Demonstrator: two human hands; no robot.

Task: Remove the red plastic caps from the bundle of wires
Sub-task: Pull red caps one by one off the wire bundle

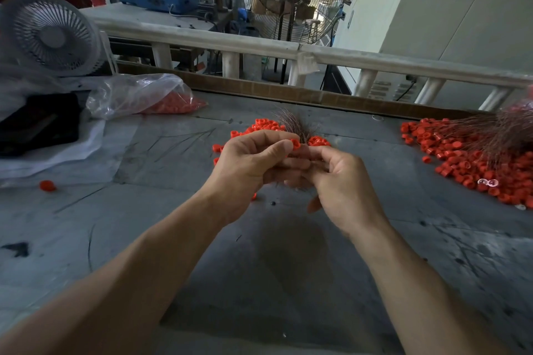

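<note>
1. Hands meet over the table (288,253), chest-high in the frame: the left hand (253,164) pinches a red cap (295,143) between thumb and forefinger, and the right hand (340,181) has its fingers curled round the bundle (294,125) just below that cap.
2. Best play here, I'd say: right hand clamps the wires tight close to the cap so they don't slide, left pulls straight along the wires, perhaps with a small twist, not sideways.
3. Risk as I read it: thin strands could bend or drag out of the bundle if the pull goes off-line.
4. Bundle looks like a tuft of fine, dark reddish-brown wires fanning up behind the fingers; its lower end shows only faintly under the hands.
5. Cap is small, round, bright red, hollow like a ring.
6. Loose caps (265,125) lie heaped just behind the hands; a bigger heap (476,164) with more wires sits well to the right, so plenty appears left to do.
</note>
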